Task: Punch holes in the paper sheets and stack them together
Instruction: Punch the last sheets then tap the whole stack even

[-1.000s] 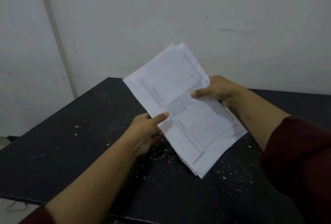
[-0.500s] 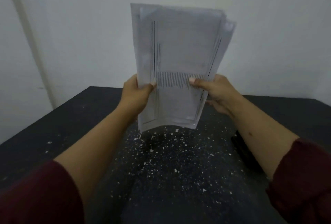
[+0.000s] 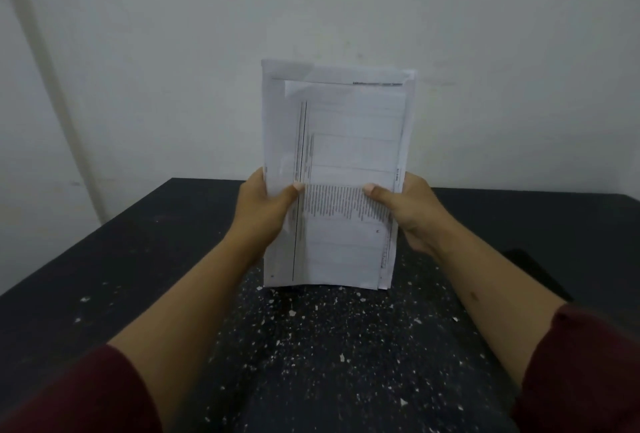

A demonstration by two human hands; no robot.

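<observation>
A stack of printed white paper sheets (image 3: 346,142) stands upright on its short bottom edge on the black table (image 3: 104,277). My left hand (image 3: 266,211) grips the stack's left edge, thumb on the front. On the opposite edge my right hand (image 3: 405,211) holds it the same way. The sheets' top edges are uneven. A dark object (image 3: 533,270), perhaps the hole punch, lies on the table to the right, behind my right forearm; it is too dim to identify.
Small white paper bits (image 3: 329,325) are scattered over the table's middle, in front of the stack. A pale wall (image 3: 311,17) rises behind the table's far edge. The table's left edge runs diagonally toward me.
The stack went from tilted flat over the table to upright, then came down until its bottom edge met the table. Both hands kept their grip throughout.
</observation>
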